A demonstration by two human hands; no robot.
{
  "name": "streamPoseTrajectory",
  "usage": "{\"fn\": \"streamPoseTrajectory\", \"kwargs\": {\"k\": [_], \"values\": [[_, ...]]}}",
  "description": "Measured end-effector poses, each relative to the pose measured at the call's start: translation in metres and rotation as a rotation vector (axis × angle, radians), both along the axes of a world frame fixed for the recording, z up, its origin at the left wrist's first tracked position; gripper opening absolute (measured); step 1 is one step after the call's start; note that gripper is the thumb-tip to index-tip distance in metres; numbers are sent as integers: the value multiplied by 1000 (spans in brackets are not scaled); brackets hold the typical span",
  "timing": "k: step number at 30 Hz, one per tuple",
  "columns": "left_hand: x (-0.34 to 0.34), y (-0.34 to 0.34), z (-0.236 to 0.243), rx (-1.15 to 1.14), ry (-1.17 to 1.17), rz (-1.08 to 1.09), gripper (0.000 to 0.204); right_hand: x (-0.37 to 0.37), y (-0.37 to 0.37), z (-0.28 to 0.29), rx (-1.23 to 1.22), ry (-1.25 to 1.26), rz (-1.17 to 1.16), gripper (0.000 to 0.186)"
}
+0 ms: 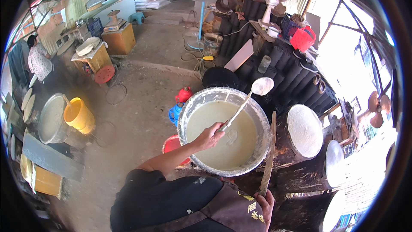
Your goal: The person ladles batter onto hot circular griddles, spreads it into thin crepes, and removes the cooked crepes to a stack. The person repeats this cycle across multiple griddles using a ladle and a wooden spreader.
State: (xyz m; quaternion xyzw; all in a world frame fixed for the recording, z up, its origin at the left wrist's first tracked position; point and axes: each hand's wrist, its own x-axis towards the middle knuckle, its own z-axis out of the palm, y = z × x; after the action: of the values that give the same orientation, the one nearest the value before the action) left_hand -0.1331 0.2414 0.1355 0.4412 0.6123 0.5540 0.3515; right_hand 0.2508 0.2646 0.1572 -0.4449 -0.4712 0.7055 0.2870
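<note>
A large round basin (186, 142) stands in front of me, filled with pale, milky batter (214, 122). My left hand (209, 137) reaches over it, fingers wrapped round the handle of a ladle (262, 86). The ladle's batter-coated bowl is held beyond the basin's far right rim. Low at the right, my right hand (267, 208) grips the lower end of a long, flat wooden stick (269, 159), which points up and away beside the basin's right side. To the right of the stick, a round pan (304, 131) with a white layer sits on a dark barrel-shaped stove.
More round pans (334, 163) on dark barrels line the right. Stacked black cylinders (283, 71) stand behind the basin. Red and blue jugs (175, 114) and a red bucket (174, 145) are at its left. A yellow bucket (79, 115) and a person (39, 62) are further left.
</note>
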Motion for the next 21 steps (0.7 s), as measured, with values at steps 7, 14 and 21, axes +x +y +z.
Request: {"fn": "streamPoseTrajectory", "kwargs": {"k": [7, 14, 21], "values": [[10, -12, -116, -565, -164, -111, 38, -14, 5, 6, 144, -103, 71, 20], [22, 0, -168, -647, 314, -231, 41, 23, -32, -31, 45, -199, -86, 32], [29, -14, -142, -529, 338, -408, 41, 22, -37, -39, -8, -286, -208, 31]]}}
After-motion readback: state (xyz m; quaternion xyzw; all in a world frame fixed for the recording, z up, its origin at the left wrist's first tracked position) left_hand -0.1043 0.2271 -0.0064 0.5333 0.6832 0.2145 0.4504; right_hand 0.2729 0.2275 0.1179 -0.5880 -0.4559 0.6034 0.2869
